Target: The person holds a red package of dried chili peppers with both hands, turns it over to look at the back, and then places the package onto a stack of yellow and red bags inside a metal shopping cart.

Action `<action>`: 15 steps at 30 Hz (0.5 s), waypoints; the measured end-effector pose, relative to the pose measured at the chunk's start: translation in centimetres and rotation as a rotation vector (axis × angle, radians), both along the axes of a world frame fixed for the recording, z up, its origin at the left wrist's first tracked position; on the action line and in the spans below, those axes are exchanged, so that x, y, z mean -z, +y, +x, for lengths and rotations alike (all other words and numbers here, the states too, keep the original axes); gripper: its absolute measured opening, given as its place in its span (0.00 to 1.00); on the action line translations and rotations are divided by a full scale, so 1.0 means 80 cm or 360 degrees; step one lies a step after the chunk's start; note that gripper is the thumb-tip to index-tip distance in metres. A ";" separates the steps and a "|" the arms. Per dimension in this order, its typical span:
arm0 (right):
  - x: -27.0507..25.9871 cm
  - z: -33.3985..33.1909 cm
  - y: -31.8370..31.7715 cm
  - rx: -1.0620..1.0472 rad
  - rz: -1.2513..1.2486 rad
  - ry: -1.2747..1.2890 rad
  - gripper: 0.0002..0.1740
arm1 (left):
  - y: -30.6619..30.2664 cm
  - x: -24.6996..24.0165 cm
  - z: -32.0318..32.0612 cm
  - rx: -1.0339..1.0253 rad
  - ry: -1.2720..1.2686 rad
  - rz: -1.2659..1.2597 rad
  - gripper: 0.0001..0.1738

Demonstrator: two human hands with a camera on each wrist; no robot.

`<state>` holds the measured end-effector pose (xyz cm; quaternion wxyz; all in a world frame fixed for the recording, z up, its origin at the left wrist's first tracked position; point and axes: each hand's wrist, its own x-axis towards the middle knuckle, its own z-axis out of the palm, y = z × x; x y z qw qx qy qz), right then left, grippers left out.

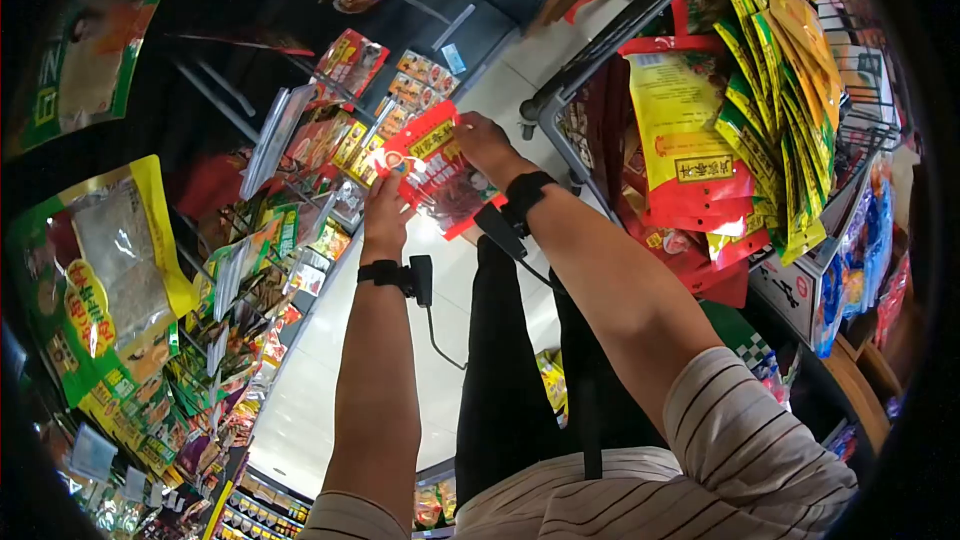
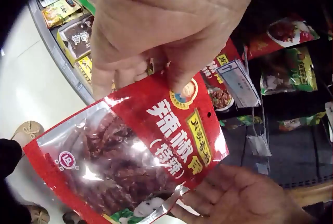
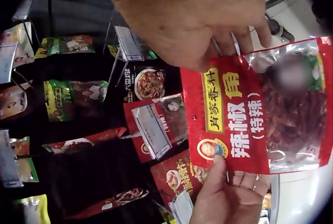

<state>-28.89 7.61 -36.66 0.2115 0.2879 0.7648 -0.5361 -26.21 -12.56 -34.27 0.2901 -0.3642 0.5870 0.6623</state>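
Note:
A red packet of dried chilies (image 1: 432,162) with a clear window is held up between both hands, its printed front facing up. My left hand (image 1: 385,218) pinches one edge, thumb on the front near the small round portrait (image 2: 183,93) and fingers behind. At the opposite edge, my right hand (image 1: 488,148) grips the packet, its fingers (image 3: 243,41) passing behind it. Through the window, dark red chilies (image 2: 114,156) show in the left wrist view. The packet is in front of the hanging rack, above the floor.
On the left, a dark rack carries hanging packets (image 1: 120,260) on metal prongs with price tags (image 1: 275,140). Small boxed goods (image 1: 415,80) line its lower shelf. To the right stands a cart (image 1: 565,90) with several yellow and red packets (image 1: 685,130). Pale floor tiles (image 1: 310,420) lie between.

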 end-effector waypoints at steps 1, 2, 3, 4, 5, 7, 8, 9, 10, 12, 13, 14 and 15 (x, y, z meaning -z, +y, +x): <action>0.003 -0.006 -0.003 0.0050 -0.0055 0.0047 0.20 | -0.004 0.002 -0.007 0.0000 0.0009 0.0014 0.33; 0.007 -0.011 -0.006 0.0103 -0.0109 0.0091 0.20 | -0.006 0.005 -0.012 0.0002 0.0015 0.0029 0.34; 0.007 -0.017 -0.008 -0.0012 -0.0006 0.0170 0.19 | -0.003 0.000 -0.019 -0.0067 -0.0021 -0.0038 0.30; 0.008 -0.022 -0.010 -0.0121 0.0103 0.0251 0.18 | -0.003 -0.004 -0.024 -0.0044 -0.0012 -0.0028 0.30; 0.008 -0.026 -0.012 -0.0208 0.0140 0.0307 0.16 | -0.004 -0.010 -0.028 -0.0023 -0.0004 -0.0020 0.30; 0.008 -0.035 -0.014 -0.0335 0.0186 0.0393 0.13 | -0.014 -0.003 -0.033 -0.0012 -0.0001 -0.0001 0.30; 0.007 -0.040 -0.014 -0.0397 0.0210 0.0437 0.11 | -0.019 0.000 -0.035 0.0000 0.0032 0.0026 0.30; 0.009 -0.044 -0.016 -0.0371 0.0176 0.0453 0.11 | -0.023 0.000 -0.037 0.0011 0.0067 0.0056 0.30; 0.010 -0.045 -0.017 -0.0270 0.0107 0.0453 0.13 | -0.025 0.001 -0.037 0.0019 0.0101 0.0083 0.31; 0.011 -0.046 -0.020 -0.0063 -0.0031 0.0464 0.16 | -0.021 0.002 -0.037 -0.0094 0.0141 0.0017 0.30; 0.012 -0.055 -0.021 0.0000 -0.0052 0.0357 0.18 | -0.022 -0.001 -0.039 -0.0105 0.0173 0.0062 0.29; 0.011 -0.061 -0.022 0.0062 -0.0073 0.0250 0.19 | -0.023 -0.005 -0.040 -0.0116 0.0206 0.0107 0.29; 0.013 -0.063 -0.023 0.0097 -0.0119 0.0267 0.20 | -0.023 -0.006 -0.041 -0.0126 0.0210 0.0084 0.28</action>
